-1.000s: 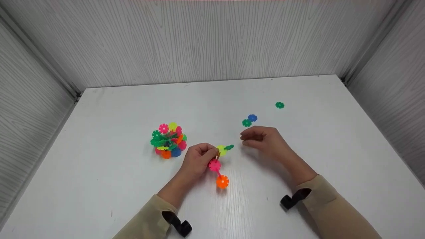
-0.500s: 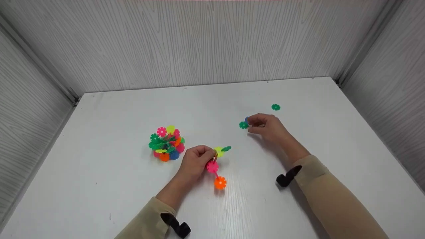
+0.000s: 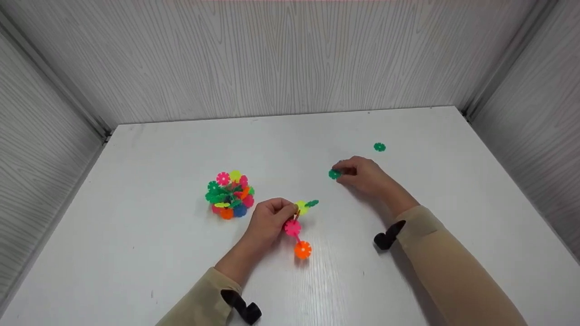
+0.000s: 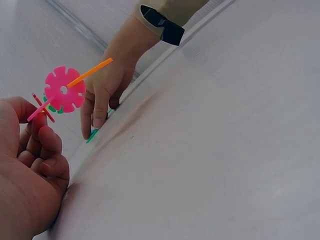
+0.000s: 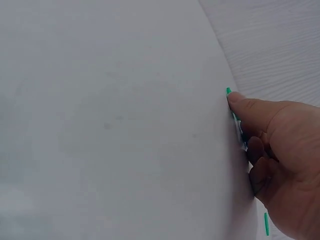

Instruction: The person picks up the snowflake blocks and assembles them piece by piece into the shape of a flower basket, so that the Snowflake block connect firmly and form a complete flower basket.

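Note:
My left hand (image 3: 267, 222) pinches a short chain of interlocking plastic snowflake discs between thumb and forefinger. The chain shows a pink disc (image 3: 292, 227), an orange disc (image 3: 302, 249), a yellow disc (image 3: 301, 207) and a tilted green one (image 3: 312, 203). My right hand (image 3: 364, 174) has thumb and forefinger curled at the edges of a loose green snowflake disc (image 3: 334, 174) low at the table. In the right wrist view the thumb lies against that green disc (image 5: 229, 91), seen edge-on. A blue disc (image 5: 244, 140) is mostly hidden behind the right fingers.
A ball-shaped cluster of multicoloured snowflake discs (image 3: 230, 195) sits on the white table (image 3: 136, 271) left of my left hand. Another green disc (image 3: 379, 147) lies farther back at the right. Wood-grain panels (image 3: 290, 59) enclose the back and sides.
My right hand has moved forward from in front of the loose discs, passed over the blue one, and closed its fingertips at the near green disc. The left hand keeps its chain in place.

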Demonstrator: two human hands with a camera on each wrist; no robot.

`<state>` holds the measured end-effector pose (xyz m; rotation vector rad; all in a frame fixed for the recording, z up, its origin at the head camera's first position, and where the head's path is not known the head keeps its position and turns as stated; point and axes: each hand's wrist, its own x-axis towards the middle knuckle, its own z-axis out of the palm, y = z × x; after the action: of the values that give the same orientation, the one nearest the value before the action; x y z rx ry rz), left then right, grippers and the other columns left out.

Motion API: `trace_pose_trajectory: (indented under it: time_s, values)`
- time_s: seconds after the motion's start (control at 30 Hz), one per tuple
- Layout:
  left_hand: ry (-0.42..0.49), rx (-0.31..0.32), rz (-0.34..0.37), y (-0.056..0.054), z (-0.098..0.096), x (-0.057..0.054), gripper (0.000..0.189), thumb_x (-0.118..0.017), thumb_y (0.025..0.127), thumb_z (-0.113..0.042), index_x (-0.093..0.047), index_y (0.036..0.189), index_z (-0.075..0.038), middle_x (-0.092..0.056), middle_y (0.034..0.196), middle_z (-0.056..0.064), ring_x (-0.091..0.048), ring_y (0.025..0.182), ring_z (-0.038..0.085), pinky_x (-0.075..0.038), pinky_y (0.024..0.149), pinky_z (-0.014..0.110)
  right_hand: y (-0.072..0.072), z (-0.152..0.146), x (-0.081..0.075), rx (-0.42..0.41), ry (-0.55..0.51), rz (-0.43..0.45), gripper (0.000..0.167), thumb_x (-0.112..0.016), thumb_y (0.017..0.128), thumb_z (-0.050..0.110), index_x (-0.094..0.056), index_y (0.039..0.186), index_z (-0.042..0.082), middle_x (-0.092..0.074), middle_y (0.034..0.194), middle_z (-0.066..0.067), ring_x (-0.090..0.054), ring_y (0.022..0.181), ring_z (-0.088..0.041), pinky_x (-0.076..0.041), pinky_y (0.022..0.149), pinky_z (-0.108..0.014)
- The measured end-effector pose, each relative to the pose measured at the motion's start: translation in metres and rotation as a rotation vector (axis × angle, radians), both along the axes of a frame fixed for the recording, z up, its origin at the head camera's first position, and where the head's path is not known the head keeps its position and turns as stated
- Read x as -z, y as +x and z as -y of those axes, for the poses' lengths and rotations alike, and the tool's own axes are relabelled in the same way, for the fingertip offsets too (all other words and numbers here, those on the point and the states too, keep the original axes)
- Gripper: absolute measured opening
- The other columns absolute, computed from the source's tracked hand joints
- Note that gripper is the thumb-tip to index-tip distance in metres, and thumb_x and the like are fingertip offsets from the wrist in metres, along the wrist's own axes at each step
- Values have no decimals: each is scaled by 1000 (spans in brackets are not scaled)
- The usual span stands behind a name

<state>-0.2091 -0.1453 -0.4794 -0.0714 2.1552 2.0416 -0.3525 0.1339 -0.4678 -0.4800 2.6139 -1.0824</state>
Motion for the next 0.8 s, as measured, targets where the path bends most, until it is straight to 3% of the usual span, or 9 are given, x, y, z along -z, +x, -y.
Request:
trace_pose_trajectory:
  time_s: [0.3, 0.47, 0.63, 0.8]
  values:
    - [-13, -8, 14, 0, 0, -1, 18, -70, 103, -25, -76, 103, -8, -72, 97, 11, -62, 86, 21, -56, 77, 24, 8, -1, -5, -92, 52, 29, 27, -80, 95, 20, -74, 122, 19, -58, 121, -8, -50, 114, -29, -46, 101, -42]
    - [-6, -13, 19, 0, -1, -1, 17, -70, 103, -25, -76, 102, -8, -72, 96, 11, -61, 83, 20, -57, 76, 23, 18, -4, -3, -100, -52, 20, 25, -80, 92, 13, -69, 114, 18, -61, 108, -6, -53, 105, -26, -47, 92, -39]
    - [7, -10, 21, -1, -1, -1, 18, -70, 104, -24, -77, 102, -8, -72, 96, 11, -61, 81, 19, -56, 75, 23, 33, -5, -3, -54, -138, -9, 13, -76, 98, 15, -69, 108, 19, -63, 101, -5, -58, 95, -25, -51, 82, -35]
    - [0, -13, 18, -1, -1, -2, 18, -69, 104, -24, -77, 100, -8, -72, 93, 10, -60, 81, 19, -55, 75, 23, 53, 3, -10, -61, -222, 55, 11, -74, 101, 21, -74, 112, 18, -70, 101, -8, -67, 87, -27, -57, 73, -32]
